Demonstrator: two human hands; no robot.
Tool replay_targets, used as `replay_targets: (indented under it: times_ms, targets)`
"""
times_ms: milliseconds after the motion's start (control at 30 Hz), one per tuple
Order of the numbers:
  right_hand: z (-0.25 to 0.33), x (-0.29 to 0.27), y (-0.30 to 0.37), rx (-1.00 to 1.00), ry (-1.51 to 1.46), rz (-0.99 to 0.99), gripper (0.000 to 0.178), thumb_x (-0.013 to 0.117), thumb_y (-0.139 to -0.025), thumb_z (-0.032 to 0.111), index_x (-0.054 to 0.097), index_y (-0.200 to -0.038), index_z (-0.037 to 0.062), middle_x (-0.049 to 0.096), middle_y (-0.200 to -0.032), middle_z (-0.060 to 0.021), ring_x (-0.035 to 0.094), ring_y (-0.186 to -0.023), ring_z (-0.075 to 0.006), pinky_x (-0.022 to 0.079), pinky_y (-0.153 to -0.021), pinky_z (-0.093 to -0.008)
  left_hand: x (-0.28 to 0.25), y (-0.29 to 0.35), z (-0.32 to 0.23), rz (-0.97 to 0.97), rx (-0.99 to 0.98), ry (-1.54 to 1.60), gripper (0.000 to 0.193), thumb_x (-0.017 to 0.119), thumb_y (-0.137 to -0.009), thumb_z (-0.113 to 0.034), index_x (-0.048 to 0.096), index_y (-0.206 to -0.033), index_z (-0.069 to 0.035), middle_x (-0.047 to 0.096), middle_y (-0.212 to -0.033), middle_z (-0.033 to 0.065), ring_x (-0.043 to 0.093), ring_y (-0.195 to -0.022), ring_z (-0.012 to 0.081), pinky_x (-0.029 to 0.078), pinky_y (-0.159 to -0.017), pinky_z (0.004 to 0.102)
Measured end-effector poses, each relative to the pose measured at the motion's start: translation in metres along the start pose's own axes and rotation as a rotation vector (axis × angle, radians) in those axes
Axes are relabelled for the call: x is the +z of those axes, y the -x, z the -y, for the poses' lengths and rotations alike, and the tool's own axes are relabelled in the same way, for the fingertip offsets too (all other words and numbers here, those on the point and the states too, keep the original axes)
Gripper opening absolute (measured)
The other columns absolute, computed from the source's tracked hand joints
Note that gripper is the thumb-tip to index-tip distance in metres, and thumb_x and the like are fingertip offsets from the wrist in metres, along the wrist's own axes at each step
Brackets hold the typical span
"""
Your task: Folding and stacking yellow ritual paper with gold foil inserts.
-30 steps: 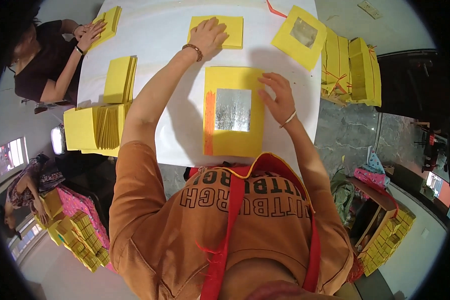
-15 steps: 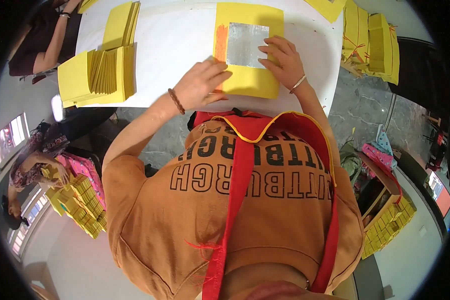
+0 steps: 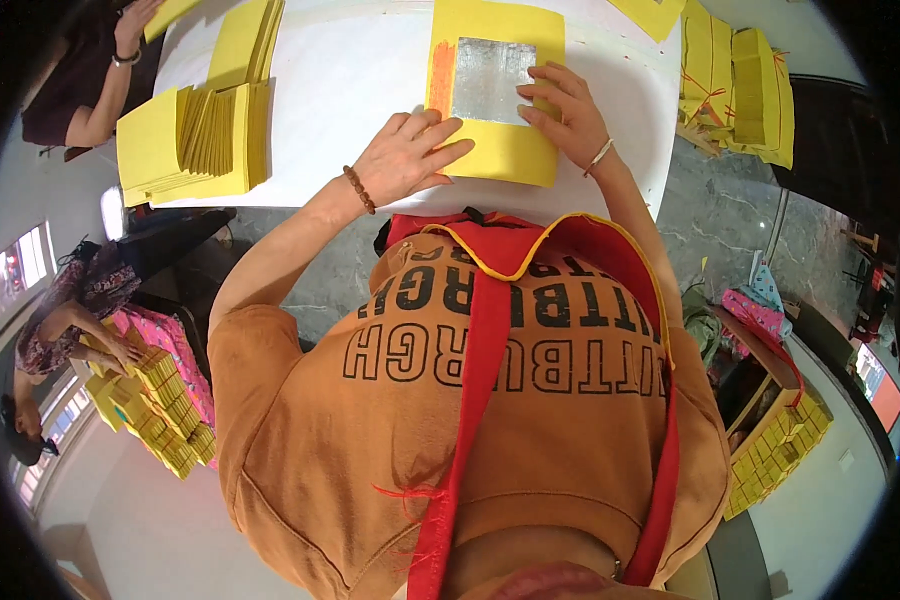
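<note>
A yellow paper sheet (image 3: 510, 155) lies on the white table in front of me. It bears a silver foil square (image 3: 494, 82) and, along its left side, an orange strip (image 3: 441, 75). My left hand (image 3: 407, 158) rests with spread fingers over the sheet's lower left edge, fingertips just below the foil. At the right edge my right hand (image 3: 567, 115) has its fingers apart. Their tips touch or hover by the foil's right side; which of the two I cannot tell. Neither hand grips anything.
Folded yellow paper stacks (image 3: 195, 140) stand on the white table (image 3: 345, 60) at left. Bundled yellow paper (image 3: 760, 95) is beyond its right edge. A co-worker's arm (image 3: 105, 90) is at far left; another person handles yellow bundles (image 3: 160, 400) at lower left.
My left hand has slid slightly right onto the sheet, its fingers more spread. My right hand's fingers have shifted a little. The co-worker's arm at far left has moved.
</note>
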State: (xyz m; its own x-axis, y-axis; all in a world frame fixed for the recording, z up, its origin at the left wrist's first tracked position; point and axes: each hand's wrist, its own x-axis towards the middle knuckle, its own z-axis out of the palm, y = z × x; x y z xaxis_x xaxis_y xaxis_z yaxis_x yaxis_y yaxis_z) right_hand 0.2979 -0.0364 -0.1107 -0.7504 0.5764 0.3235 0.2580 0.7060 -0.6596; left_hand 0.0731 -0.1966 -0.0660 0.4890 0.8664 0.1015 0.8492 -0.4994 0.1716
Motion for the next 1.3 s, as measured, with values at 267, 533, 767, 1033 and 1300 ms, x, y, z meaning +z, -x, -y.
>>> replay_targets:
  times_ms: [267,533,767,1033,1300]
  targets:
    - [0.025,0.0,0.012,-0.03,0.141,0.008,0.029,0.065,-0.076,0.033,0.064,-0.104,0.0236,0.042,-0.135,-0.0032,0.027,-0.131,-0.0287,0.014,-0.103,-0.0545,-0.002,0.002,0.004,-0.013,-0.004,0.018,0.057,0.065,-0.071,-0.034,0.049,-0.122,-0.015,0.046,-0.125,0.0072,0.043,-0.112,0.0255,0.035,-0.089,0.0392]
    - [0.023,0.009,0.019,0.038,0.098,-0.008,0.037,0.064,-0.077,0.037,0.061,-0.111,0.0248,0.037,-0.138,-0.0063,0.025,-0.132,-0.0312,0.013,-0.105,-0.0543,-0.001,0.004,0.007,-0.01,-0.02,-0.002,0.066,0.067,-0.07,-0.035,0.044,-0.129,-0.017,0.04,-0.131,0.0086,0.039,-0.117,0.0271,0.033,-0.092,0.041]
    - [0.02,0.013,0.02,0.029,0.008,-0.024,0.037,0.064,-0.077,0.034,0.061,-0.112,0.0234,0.038,-0.137,-0.0081,0.024,-0.132,-0.0328,0.016,-0.105,-0.0529,0.0,0.003,0.014,-0.006,-0.053,0.093,0.069,0.067,-0.068,-0.039,0.043,-0.129,-0.016,0.039,-0.132,0.0107,0.037,-0.118,0.0284,0.032,-0.093,0.0415]
    - [0.017,0.016,0.021,-0.013,0.047,-0.022,0.036,0.066,-0.076,0.033,0.062,-0.11,0.0212,0.04,-0.135,-0.0076,0.028,-0.13,-0.0339,0.02,-0.104,-0.0511,0.0,0.001,0.016,0.016,-0.042,0.087,0.069,0.068,-0.067,-0.04,0.044,-0.128,-0.016,0.039,-0.132,0.0106,0.036,-0.119,0.0285,0.03,-0.094,0.0417]
    - [0.015,0.017,0.019,-0.041,0.042,-0.031,0.035,0.069,-0.073,0.029,0.063,-0.105,0.0176,0.044,-0.131,-0.007,0.032,-0.126,-0.034,0.031,-0.101,-0.0442,-0.002,0.004,0.016,-0.017,0.025,0.198,0.054,0.066,-0.072,-0.022,0.05,-0.121,-0.005,0.047,-0.122,0.0138,0.046,-0.11,0.0305,0.041,-0.091,0.0388]
